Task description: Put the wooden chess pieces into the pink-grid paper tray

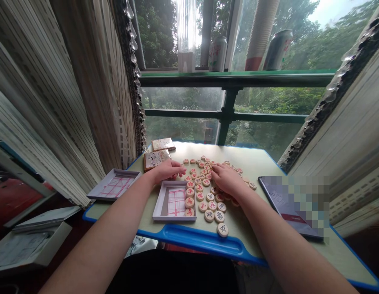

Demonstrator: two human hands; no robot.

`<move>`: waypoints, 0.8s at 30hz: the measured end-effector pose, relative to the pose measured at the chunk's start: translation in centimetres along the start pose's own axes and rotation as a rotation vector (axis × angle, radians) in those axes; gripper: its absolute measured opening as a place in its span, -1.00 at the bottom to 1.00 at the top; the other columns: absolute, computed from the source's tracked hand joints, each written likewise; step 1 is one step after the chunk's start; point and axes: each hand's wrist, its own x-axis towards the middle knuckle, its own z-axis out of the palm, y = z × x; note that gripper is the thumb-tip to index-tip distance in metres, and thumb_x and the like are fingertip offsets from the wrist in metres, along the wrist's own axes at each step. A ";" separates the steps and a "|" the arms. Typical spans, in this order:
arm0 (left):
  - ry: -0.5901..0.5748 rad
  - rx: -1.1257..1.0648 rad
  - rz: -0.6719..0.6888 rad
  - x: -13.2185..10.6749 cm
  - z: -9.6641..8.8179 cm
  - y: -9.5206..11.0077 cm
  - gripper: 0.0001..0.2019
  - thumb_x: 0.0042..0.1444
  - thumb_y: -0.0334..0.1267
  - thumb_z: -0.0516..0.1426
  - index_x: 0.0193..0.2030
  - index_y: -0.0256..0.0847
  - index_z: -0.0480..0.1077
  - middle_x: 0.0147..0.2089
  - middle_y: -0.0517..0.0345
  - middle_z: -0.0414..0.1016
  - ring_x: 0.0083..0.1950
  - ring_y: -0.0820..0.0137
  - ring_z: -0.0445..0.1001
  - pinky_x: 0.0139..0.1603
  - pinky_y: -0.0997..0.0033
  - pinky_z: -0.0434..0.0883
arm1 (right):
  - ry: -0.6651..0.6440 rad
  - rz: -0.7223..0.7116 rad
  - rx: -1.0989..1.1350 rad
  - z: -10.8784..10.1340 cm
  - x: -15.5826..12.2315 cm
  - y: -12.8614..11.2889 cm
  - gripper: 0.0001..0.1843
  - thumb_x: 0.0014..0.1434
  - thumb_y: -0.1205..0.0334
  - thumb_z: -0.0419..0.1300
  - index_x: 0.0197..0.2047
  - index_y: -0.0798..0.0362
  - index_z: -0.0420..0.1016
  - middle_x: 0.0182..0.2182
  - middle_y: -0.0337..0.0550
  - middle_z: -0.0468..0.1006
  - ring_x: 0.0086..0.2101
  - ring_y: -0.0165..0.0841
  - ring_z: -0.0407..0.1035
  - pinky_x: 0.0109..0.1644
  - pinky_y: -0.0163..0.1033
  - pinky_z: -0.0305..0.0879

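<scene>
My left hand hovers palm-down above the far edge of an open shallow box, its fingers loosely bent and slightly apart, with no piece visible in them. In that box lies a paper sheet with red lines, and a column of xiangqi pieces with red characters runs along its right side. Over the heap of round wooden xiangqi pieces, my right hand lies flat with fingers spread, fingertips touching pieces; its palm hides some. Nearer to me are pieces with black characters.
A box lid with a similar sheet lies at the table's left edge. Two small decorated boxes lie behind my left hand. On the right rests a tablet-like dark device, partly blurred. A blue tray groove edges the table's front.
</scene>
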 end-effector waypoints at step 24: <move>-0.025 0.036 0.046 0.6 -0.6 -0.9 -0.65 -0.13 -0.01 0.25 -0.38 -0.31 0.48 -0.50 0.21 0.42 -0.57 0.58 0.23 -0.54 0.50 0.18 | 0.079 -0.008 -0.115 -0.4 6.3 -2.4 -0.55 0.26 0.21 -0.10 0.13 0.12 0.38 0.13 0.05 0.36 0.04 -0.18 0.30 0.02 -0.20 0.21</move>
